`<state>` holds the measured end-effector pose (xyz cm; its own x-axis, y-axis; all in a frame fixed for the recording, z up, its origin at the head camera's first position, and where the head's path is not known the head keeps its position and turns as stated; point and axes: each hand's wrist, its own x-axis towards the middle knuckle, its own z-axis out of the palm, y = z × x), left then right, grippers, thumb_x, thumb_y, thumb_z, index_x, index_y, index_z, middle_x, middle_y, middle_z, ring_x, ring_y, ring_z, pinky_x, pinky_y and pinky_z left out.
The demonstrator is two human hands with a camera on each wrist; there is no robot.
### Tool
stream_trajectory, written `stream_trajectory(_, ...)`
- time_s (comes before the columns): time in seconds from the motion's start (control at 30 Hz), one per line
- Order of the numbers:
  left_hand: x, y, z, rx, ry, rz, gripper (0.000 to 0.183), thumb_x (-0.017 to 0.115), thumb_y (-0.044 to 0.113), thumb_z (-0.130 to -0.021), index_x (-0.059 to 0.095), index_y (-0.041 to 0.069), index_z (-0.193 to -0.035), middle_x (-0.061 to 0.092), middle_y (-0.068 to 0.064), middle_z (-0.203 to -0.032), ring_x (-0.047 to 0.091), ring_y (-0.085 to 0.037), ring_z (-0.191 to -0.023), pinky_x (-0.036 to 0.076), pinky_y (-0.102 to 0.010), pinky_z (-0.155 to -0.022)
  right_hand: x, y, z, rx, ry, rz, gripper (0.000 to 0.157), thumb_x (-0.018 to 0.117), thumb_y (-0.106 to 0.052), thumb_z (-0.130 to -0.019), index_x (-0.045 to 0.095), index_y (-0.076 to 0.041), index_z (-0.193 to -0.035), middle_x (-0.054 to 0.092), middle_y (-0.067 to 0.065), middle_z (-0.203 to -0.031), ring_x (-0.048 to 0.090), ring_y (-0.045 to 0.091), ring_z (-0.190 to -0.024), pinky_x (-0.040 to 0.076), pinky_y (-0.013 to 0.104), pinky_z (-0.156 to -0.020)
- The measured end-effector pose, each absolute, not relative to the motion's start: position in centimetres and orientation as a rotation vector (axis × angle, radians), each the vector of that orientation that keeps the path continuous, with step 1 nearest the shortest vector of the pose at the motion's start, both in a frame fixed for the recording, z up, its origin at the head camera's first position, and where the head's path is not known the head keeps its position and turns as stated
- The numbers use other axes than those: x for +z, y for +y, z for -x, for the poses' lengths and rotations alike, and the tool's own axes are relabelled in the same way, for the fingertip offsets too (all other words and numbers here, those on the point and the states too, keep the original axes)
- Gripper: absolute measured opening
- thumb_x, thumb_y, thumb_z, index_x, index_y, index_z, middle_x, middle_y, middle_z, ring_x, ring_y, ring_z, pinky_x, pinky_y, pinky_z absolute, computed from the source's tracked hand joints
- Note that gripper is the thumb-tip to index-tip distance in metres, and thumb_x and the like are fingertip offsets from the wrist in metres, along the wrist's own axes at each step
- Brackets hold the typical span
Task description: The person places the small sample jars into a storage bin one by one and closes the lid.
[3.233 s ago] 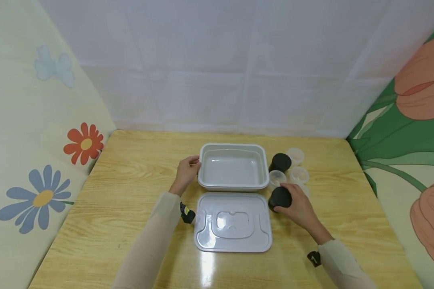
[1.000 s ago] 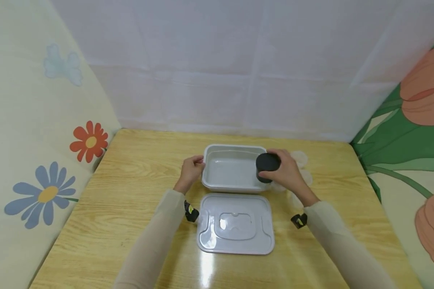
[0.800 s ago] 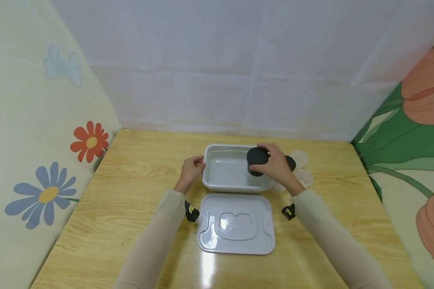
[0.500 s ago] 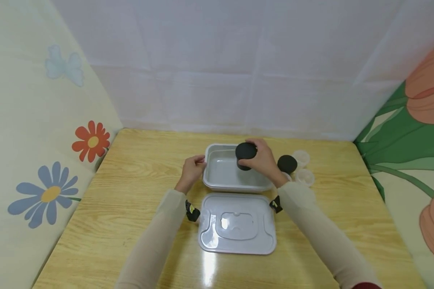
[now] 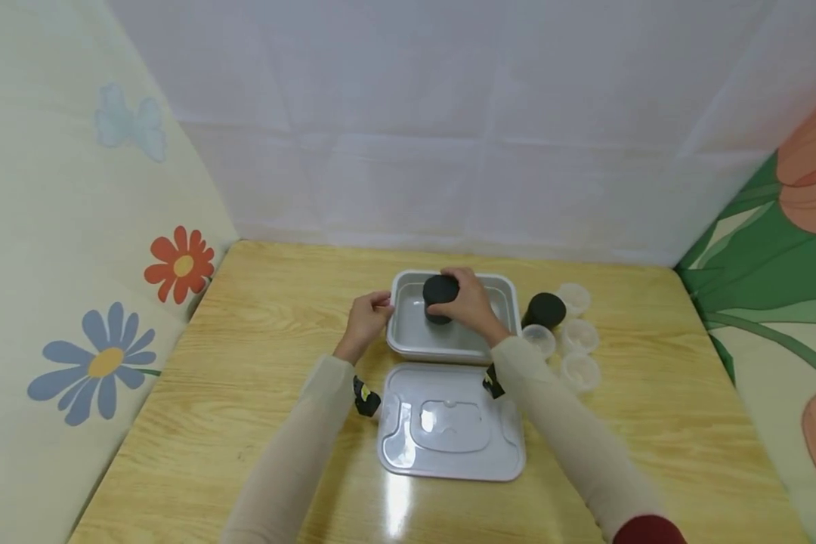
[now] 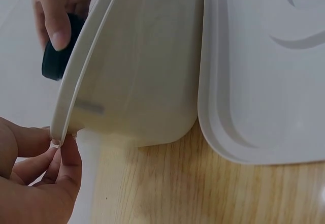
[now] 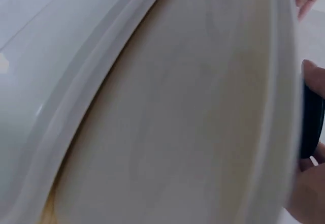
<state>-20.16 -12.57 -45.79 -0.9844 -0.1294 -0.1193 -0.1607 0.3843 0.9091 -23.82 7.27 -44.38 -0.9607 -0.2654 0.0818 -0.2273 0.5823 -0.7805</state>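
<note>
Black and cylindrical, a container [image 5: 439, 291] fills the right hand's grip [image 5: 471, 304]; the left hand [image 5: 367, 323] pinches a pale tub [image 5: 442, 354].

Both arms [image 5: 563, 423] reach forward, left grip [image 5: 366, 323] pinching with thumb and fingers, right grip [image 5: 471, 304] curled.

Black jar [image 5: 438, 295] — in or over tub [image 5: 438, 353], unclear.

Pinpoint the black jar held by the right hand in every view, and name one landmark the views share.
Head: black jar near the middle, in the right hand, within the outline of the white tub.
Left wrist: black jar at upper left, partly behind the tub's rim.
Right wrist: black jar at the right edge, past the tub's rim.
Shared landmark: the white tub.
</note>
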Motion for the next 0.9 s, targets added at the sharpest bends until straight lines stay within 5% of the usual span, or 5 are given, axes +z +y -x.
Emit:
stream_trajectory(0.47,-45.9,-12.6,20.2,1.754,2.551,0.278,0.033,0.056,-0.004,-0.088,0.060,-0.010,-0.120,0.064,-0.026,-0.106,0.059,-0.022,-0.089,0.045,-0.015,-0.068,-46.0,4.7,24.9,-1.232,2.771,0.470,0.074,0.087,-0.015,-0.066,0.052,0.001,-0.129,0.052,0.021,-0.128,0.050,0.034,-0.118,0.038,0.045,-0.104)
stream_trajectory(0.9,-46.0,-12.6,20.2,1.721,2.565,0.253,0.033,0.056,-0.002,-0.089,0.061,-0.008,-0.121,0.064,-0.024,-0.104,0.059,-0.018,-0.084,0.045,-0.015,-0.066,-47.1,4.0,24.3,-1.282,2.754,0.437,0.075,0.086,-0.014,-0.067,0.050,-0.002,-0.132,0.051,0.020,-0.130,0.047,0.034,-0.121,0.037,0.045,-0.106)
